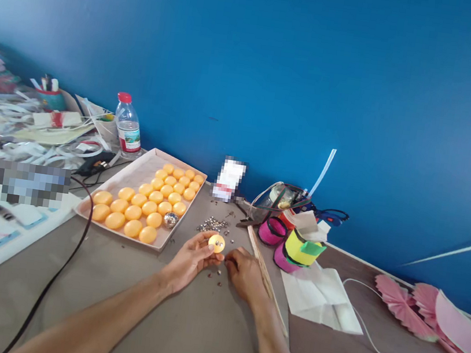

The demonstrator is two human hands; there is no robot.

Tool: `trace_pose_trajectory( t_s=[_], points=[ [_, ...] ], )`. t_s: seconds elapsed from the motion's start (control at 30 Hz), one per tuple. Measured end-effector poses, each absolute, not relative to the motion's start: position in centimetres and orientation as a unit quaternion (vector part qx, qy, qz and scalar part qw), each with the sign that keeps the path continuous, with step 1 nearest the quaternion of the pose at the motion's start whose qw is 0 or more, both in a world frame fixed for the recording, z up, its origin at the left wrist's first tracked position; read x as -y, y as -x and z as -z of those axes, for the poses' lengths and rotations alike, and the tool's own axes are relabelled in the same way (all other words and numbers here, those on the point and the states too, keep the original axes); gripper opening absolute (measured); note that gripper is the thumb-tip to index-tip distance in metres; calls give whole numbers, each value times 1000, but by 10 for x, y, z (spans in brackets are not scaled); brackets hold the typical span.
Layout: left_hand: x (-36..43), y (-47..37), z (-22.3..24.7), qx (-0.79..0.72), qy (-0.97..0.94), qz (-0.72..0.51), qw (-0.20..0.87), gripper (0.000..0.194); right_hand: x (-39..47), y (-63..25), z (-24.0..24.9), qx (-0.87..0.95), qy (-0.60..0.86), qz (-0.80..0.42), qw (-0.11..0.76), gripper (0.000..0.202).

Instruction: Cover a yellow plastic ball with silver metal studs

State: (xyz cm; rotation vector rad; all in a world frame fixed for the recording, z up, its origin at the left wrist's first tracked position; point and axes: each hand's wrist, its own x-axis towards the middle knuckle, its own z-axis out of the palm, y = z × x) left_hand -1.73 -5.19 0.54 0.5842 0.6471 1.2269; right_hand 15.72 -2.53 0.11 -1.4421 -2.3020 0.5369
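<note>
My left hand (192, 257) holds a round yellow-orange ball (213, 246) between thumb and fingers, and a few small shiny silver pieces show on its face. Just to the right, my right hand (245, 272) is low over the table with its fingers curled together; what they pinch, if anything, is hidden. Beyond both hands lies a loose heap of small silver studs (213, 225), with a few more scattered below the fingers. To the left, a shallow cardboard tray (127, 171) holds rows of similar yellow-orange balls (150, 208) and one silver-covered ball (170, 220).
A red-capped bottle (128, 131) stands behind the tray. Right of my hands are a wooden strip (267, 277), pink and yellow tape rolls (298, 248) and white paper (323, 300). A black cable (70, 258) crosses the left side. Pink pleated paper (405, 308) lies far right.
</note>
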Motion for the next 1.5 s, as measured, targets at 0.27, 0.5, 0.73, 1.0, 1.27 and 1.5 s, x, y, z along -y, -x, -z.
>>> trace_pose_trajectory(
  t_s=[0.27,0.5,0.73,1.0,1.27,1.5],
  points=[
    [52,18,-7,-294,-265,-558,729,33,24,-155,5,761,494,-272,321,11],
    [52,18,-8,-296,-243,-556,738,37,19,-148,9,556,460,-495,483,7],
    [50,20,-9,-268,-219,-555,757,39,24,-144,-5,399,363,-656,527,17],
    [52,20,-11,-259,-220,-543,768,39,29,-140,-8,383,319,-706,502,11],
    [54,20,-13,-258,-235,-529,774,39,31,-135,-4,390,323,-701,502,14],
    [54,20,-9,-248,-249,-526,774,37,33,-132,-5,393,330,-709,483,17]
  ],
)
